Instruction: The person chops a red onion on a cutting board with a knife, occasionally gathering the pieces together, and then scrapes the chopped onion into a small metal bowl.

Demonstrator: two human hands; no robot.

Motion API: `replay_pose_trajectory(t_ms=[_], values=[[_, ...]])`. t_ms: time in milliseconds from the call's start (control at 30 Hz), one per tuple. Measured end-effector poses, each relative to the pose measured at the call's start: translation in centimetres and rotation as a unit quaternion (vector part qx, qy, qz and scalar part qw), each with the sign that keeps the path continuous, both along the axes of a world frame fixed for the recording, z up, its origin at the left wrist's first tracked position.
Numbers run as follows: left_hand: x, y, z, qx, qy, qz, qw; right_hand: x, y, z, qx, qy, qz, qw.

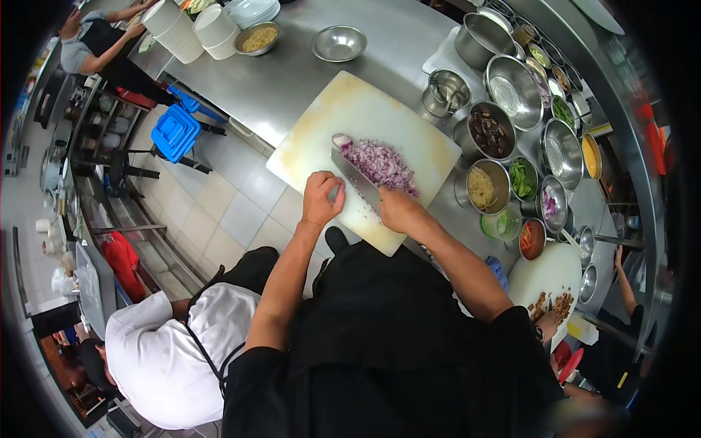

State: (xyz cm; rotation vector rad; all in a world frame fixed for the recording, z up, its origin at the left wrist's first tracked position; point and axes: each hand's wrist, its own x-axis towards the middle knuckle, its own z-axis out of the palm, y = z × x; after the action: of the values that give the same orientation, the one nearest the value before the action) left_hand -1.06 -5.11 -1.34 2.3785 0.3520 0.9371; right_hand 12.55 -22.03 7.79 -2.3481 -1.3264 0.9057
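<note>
My right hand (401, 212) is closed around the handle of a kitchen knife (358, 175). The broad blade lies along the near side of a pile of chopped red onion (380, 168). Beyond the blade's tip sits a larger uncut onion piece (341, 141). My left hand (322, 198) is curled beside the blade, over the near left part of the white cutting board (321, 117); nothing shows in its fingers. A few onion bits are scattered on the board between the knife and its near edge.
Right of the board stand metal bowls with noodles (482, 187), dark pieces (488, 131) and greens (521, 179). A metal bowl (339, 44) and stacked white containers (171, 33) are at the back. A co-worker in white (179, 350) is close on my left; another person's hand (546, 325) works at right.
</note>
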Motion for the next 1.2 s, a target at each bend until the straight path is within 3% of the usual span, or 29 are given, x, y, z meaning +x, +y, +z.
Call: replay_pose_trajectory(t_ms=[100, 333, 967, 1200], values=[[0.1, 0.0, 0.7, -0.054, -0.007, 0.002, 0.999, -0.8, -0.6, 0.9, -0.003, -0.023, 0.007, 1.0], [0.2, 1.2, 0.3, -0.008, 0.02, -0.008, 1.0, -2.5, -0.2, 1.8, 0.031, -0.034, 0.026, 0.999], [-0.7, 1.0, -0.3, -0.016, 0.002, -0.004, 1.0, -3.8, 0.3, 1.9, 0.032, -0.042, 0.01, 0.999], [-0.7, 1.1, -0.2, -0.01, -0.008, -0.007, 1.0, -3.4, 0.8, -0.2, 0.047, -0.036, 0.015, 0.998]])
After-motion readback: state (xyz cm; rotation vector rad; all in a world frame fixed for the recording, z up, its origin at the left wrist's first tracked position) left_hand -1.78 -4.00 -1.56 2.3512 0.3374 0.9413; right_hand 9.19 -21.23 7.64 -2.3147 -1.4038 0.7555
